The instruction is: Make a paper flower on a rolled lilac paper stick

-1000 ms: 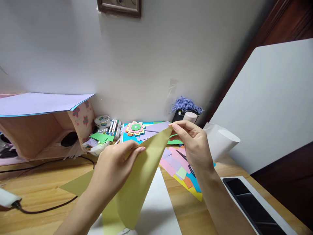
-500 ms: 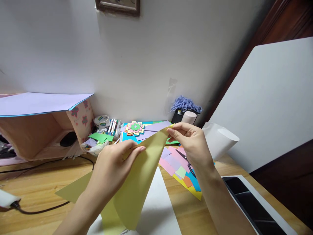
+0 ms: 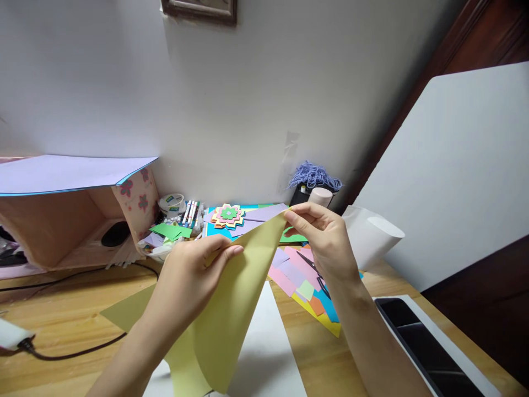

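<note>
A yellow sheet of paper (image 3: 235, 309) hangs in a curved fold between my two hands, raised off the desk. My left hand (image 3: 202, 270) pinches its upper edge between thumb and fingers. At the sheet's top corner, my right hand (image 3: 322, 237) grips it with thumb and forefinger. Below lies a white sheet (image 3: 268, 342), partly covered by the yellow one. Behind my hands a layered paper flower (image 3: 228, 215) rests near purple paper (image 3: 264, 218). Black-handled scissors (image 3: 313, 269) lie on coloured paper scraps, partly hidden by my right wrist.
A patterned box (image 3: 140, 204) stands at left, with a basket of green scraps (image 3: 171, 231) and markers (image 3: 190, 214) beside it. Blue yarn (image 3: 314, 175) tops a dark holder. Rolled white paper (image 3: 372, 237) and a dark phone-like device (image 3: 425, 347) are at right. A cable (image 3: 78, 353) crosses the desk.
Both hands keep their pinch on the yellow paper. The left hand and the sheet's left corner have shifted slightly; the right fingers have moved up a little.
</note>
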Available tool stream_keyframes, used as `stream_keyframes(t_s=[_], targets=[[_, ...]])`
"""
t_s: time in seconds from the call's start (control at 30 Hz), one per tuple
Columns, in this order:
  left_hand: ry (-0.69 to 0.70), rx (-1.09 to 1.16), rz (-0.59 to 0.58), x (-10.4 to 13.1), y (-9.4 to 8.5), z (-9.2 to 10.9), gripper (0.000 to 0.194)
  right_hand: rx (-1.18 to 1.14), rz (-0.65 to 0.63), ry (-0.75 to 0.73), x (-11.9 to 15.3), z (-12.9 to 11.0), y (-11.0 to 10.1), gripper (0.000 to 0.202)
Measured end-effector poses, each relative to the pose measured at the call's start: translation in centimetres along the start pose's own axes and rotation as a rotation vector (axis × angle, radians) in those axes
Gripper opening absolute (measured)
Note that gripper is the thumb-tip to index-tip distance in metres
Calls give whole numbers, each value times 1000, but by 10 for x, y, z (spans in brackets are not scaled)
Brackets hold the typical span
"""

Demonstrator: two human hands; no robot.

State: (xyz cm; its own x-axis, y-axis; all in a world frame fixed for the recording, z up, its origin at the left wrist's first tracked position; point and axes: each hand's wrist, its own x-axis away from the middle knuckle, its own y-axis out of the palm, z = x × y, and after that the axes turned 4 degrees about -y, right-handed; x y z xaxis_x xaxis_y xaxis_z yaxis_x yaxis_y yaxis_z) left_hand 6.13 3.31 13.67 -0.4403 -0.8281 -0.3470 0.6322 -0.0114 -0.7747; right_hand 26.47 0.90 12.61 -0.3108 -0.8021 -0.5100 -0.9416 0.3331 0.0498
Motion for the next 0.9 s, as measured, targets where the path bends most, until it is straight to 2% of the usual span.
stream_keyframes(t_s=[0.57, 0.77, 0.9], targets=[[-19, 93, -87, -1, -4, -2, 31, -31, 5, -68, 2, -1, 3, 18], [-23, 129, -93, -1, -5, -2, 32, 51, -116, 14, 2, -2, 1, 20], [-15, 125, -112, -1, -5, -3, 33, 54, -88, 23, 2, -1, 0, 21]])
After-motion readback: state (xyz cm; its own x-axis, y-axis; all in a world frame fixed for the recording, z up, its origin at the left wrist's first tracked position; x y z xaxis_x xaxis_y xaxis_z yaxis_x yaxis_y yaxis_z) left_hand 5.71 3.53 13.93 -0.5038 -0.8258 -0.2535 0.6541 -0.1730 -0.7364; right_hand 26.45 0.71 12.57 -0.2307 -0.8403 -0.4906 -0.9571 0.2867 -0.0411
